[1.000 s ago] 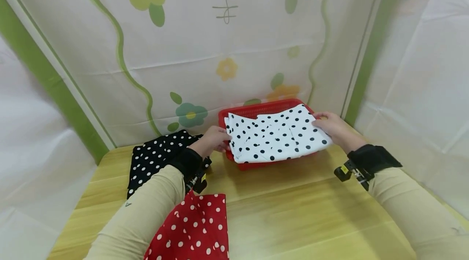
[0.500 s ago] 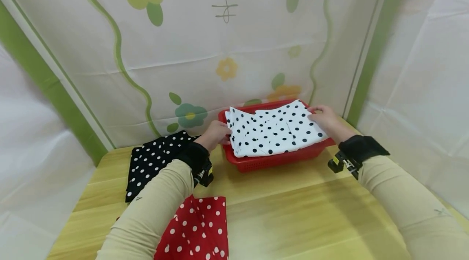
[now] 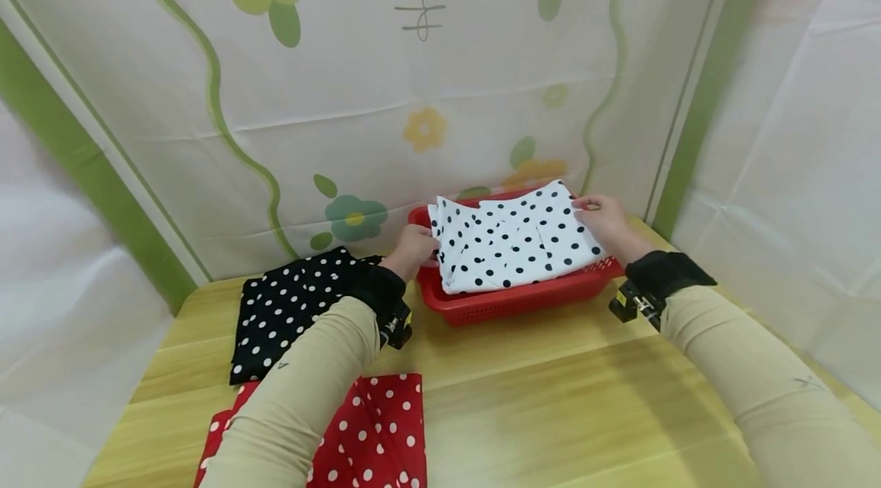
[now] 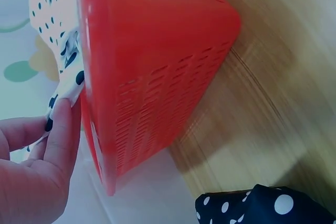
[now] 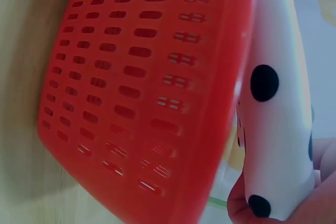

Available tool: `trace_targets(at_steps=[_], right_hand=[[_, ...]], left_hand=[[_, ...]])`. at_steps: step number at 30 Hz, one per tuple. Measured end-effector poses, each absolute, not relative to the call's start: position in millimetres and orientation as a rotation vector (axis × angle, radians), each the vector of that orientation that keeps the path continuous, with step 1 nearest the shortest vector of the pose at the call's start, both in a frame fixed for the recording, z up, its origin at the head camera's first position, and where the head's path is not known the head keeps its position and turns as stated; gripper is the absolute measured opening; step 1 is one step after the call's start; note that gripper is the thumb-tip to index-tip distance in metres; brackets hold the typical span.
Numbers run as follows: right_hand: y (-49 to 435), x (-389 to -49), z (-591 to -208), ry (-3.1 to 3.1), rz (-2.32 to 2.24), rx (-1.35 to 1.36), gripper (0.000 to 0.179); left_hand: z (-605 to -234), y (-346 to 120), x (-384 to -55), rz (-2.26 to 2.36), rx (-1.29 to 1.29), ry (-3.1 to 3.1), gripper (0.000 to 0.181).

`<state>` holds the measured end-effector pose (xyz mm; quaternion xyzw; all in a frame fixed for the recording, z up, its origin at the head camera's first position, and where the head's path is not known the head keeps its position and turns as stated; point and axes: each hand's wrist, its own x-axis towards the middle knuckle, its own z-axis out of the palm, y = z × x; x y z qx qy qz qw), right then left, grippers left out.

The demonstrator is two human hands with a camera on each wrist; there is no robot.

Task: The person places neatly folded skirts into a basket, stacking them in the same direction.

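Here we are, 2 hands on 1 cloth: my left grip (image 3: 413,245) pinches one end of the folded white fabric with black dots (image 3: 512,243), and my right grip (image 3: 609,224) holds the opposite end between thumb and fingers. The bundle spans the mouth of the red plastic slotted basket (image 3: 530,298); how far its middle dips below the rim, I can't tell. I'd call this the placing step, nearly at the letting-go. Next, I reckon, calls for settling both ends inside the rim, then releasing evenly so the folds don't spring out. Waiting on the pale wooden worktop (image 3: 551,404): black fabric with white dots (image 3: 292,297) to the left, red fabric with white dots (image 3: 388,427) nearer me, partly behind my beige left sleeve (image 3: 310,388).
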<state>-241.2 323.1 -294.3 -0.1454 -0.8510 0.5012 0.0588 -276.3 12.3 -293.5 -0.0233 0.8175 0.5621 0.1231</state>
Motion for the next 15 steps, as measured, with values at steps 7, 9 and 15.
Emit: trace_targets(at_steps=[7,9,15], right_hand=[[317.5,-245.0,-299.4,-2.571,1.461,-0.344,0.038],[313.7,-244.0,-301.8,-2.578,1.443,-0.315,0.036],[307.1,-240.6,-313.7,-2.619,1.368,-0.274,0.037]], left_hand=[[-296.5,14.9,-277.8,1.634,-0.039,2.466,0.028],[-297.6,17.5,-276.0,1.579,-0.056,2.51,0.027],[-303.7,28.0,-271.1,1.418,-0.081,2.609,0.023]])
